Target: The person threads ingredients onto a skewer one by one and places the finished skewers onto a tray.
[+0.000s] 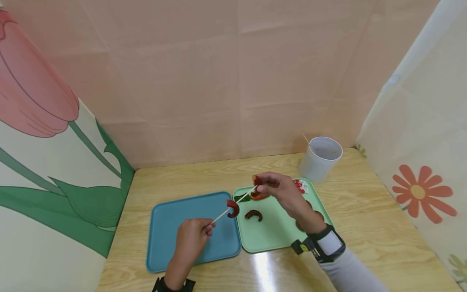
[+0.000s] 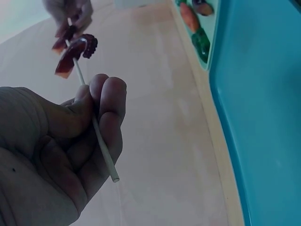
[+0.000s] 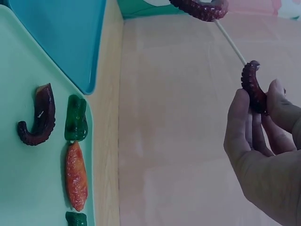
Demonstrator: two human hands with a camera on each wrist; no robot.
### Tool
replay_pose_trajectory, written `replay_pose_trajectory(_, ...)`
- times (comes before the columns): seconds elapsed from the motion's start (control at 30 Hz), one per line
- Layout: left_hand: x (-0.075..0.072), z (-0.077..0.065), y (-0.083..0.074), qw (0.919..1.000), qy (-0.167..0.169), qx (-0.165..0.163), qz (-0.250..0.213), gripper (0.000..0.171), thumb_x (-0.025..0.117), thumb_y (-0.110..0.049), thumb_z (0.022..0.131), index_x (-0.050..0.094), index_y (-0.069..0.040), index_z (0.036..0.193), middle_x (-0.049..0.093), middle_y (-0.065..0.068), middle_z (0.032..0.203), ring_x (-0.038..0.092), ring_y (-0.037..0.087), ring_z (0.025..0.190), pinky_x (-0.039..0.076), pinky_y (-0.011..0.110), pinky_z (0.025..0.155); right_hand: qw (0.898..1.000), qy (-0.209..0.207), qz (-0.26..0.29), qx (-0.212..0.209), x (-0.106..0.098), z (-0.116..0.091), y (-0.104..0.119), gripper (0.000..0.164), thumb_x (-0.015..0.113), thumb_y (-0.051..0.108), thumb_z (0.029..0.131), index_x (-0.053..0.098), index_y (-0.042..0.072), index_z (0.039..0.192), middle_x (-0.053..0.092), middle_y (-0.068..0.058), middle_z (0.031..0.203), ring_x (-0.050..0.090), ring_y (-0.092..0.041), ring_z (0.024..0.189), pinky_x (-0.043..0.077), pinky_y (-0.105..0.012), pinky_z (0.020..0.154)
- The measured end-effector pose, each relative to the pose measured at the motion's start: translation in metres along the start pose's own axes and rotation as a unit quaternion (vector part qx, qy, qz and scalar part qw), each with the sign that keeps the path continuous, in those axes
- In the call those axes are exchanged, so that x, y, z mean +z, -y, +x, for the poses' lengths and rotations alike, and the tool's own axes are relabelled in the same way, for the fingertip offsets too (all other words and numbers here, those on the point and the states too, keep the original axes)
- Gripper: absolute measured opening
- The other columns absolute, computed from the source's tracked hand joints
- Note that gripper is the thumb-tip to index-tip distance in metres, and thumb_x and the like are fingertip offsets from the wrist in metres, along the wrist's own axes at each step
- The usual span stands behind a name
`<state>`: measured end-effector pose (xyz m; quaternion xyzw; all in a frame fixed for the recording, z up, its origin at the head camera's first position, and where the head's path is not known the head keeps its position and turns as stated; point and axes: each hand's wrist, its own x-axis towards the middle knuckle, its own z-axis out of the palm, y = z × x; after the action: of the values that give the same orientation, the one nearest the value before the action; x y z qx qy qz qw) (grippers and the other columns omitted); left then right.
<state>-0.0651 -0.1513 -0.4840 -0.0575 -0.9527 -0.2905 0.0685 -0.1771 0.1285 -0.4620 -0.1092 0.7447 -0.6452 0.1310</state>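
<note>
My left hand (image 1: 191, 239) pinches a thin wooden skewer (image 2: 101, 136) near its lower end, above the blue tray (image 1: 171, 239). One dark red octopus tentacle piece (image 1: 233, 209) is threaded partway up the stick. At the upper end, my right hand (image 1: 284, 194) holds a second tentacle piece (image 3: 254, 87) between thumb and fingers. In the right wrist view the stick reaches this piece; how deep it goes is hidden. A third curled tentacle (image 3: 41, 117) lies on the green tray (image 1: 264, 241), below the right hand.
Along the green tray's far side lie green pepper pieces (image 3: 76, 117) and an orange-red oblong piece (image 3: 76, 176). Red-and-white pieces (image 1: 300, 186) sit at its far corner; round brown pieces are partly behind my right wrist. A white cup (image 1: 319, 166) holding a stick stands behind.
</note>
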Motion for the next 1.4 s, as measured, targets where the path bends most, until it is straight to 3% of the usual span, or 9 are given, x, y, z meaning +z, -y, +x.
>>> replay_pose_trajectory(0.2,0.001,0.002,-0.001,0.9999,-0.007,0.011,-0.009,0.017,0.077,0.002,0.086,0.082,-0.013,0.081,0.070,-0.010,0.065,0.058,-0.005,0.059,0.049,0.017,0.056,1.000,0.014,-0.015,0.024,0.000,0.001,0.001,0.041,0.079,0.019,0.089,0.070,0.001,0.125,0.075,-0.014,0.119,0.070,-0.015,0.101,0.056,-0.027,0.094)
replay_pose_trajectory(0.33,0.001,0.002,-0.001,0.9996,-0.016,0.020,-0.013,0.019,0.076,0.006,0.084,0.082,-0.012,0.080,0.069,-0.010,0.064,0.058,-0.005,0.059,0.050,0.018,0.056,0.999,0.026,0.016,0.035,-0.001,0.001,0.002,0.042,0.080,0.019,0.089,0.070,0.000,0.124,0.076,-0.011,0.116,0.070,-0.016,0.100,0.054,-0.031,0.097)
replay_pose_trajectory(0.5,0.000,0.003,-0.003,0.9988,-0.037,0.029,0.007,0.022,0.077,0.011,0.077,0.082,-0.010,0.081,0.070,-0.009,0.064,0.058,-0.004,0.058,0.052,0.021,0.057,0.996,0.035,0.068,0.041,0.001,-0.001,0.003,0.035,0.081,0.016,0.088,0.074,0.004,0.119,0.078,0.006,0.104,0.070,-0.014,0.097,0.054,-0.028,0.095)
replay_pose_trajectory(0.6,-0.002,0.003,-0.004,0.9983,-0.043,0.034,0.019,0.024,0.078,0.012,0.076,0.082,-0.012,0.078,0.070,-0.009,0.063,0.059,-0.004,0.058,0.054,0.023,0.057,0.995,0.037,0.080,0.042,0.004,-0.003,0.002,0.030,0.081,0.015,0.087,0.076,0.008,0.116,0.078,0.009,0.100,0.070,-0.013,0.097,0.055,-0.027,0.094)
replay_pose_trajectory(0.8,-0.006,0.001,-0.006,0.9984,-0.037,0.033,0.029,0.026,0.077,0.010,0.077,0.080,-0.015,0.073,0.069,-0.010,0.060,0.058,-0.003,0.056,0.053,0.024,0.056,0.995,0.039,0.075,0.050,0.011,-0.005,0.001,0.030,0.083,0.017,0.086,0.078,0.008,0.114,0.078,0.007,0.102,0.069,-0.012,0.101,0.054,-0.028,0.095)
replay_pose_trajectory(1.03,-0.007,0.001,-0.003,0.9996,-0.022,0.007,0.018,0.024,0.078,0.006,0.081,0.080,-0.016,0.072,0.069,-0.009,0.060,0.059,-0.001,0.057,0.056,0.028,0.060,0.996,0.028,0.064,0.052,0.018,-0.007,0.002,0.040,0.085,0.018,0.083,0.075,0.000,0.118,0.079,0.004,0.105,0.069,-0.013,0.105,0.054,-0.030,0.097)
replay_pose_trajectory(1.23,-0.008,0.000,-0.003,0.9997,-0.014,-0.012,0.013,0.025,0.077,0.007,0.081,0.080,-0.016,0.071,0.069,-0.010,0.060,0.059,-0.001,0.057,0.057,0.029,0.062,0.997,0.018,0.067,0.045,0.022,-0.008,0.000,0.038,0.085,0.017,0.083,0.076,-0.002,0.115,0.079,0.006,0.104,0.071,-0.013,0.103,0.056,-0.028,0.094)
replay_pose_trajectory(1.4,-0.007,0.005,-0.007,0.9999,-0.012,-0.002,0.005,0.022,0.077,0.007,0.081,0.081,-0.014,0.073,0.070,-0.009,0.061,0.060,0.000,0.060,0.055,0.026,0.061,0.996,0.029,0.072,0.044,0.029,-0.009,-0.005,0.034,0.085,0.016,0.084,0.076,-0.005,0.110,0.080,-0.002,0.103,0.072,-0.014,0.100,0.059,-0.027,0.088)
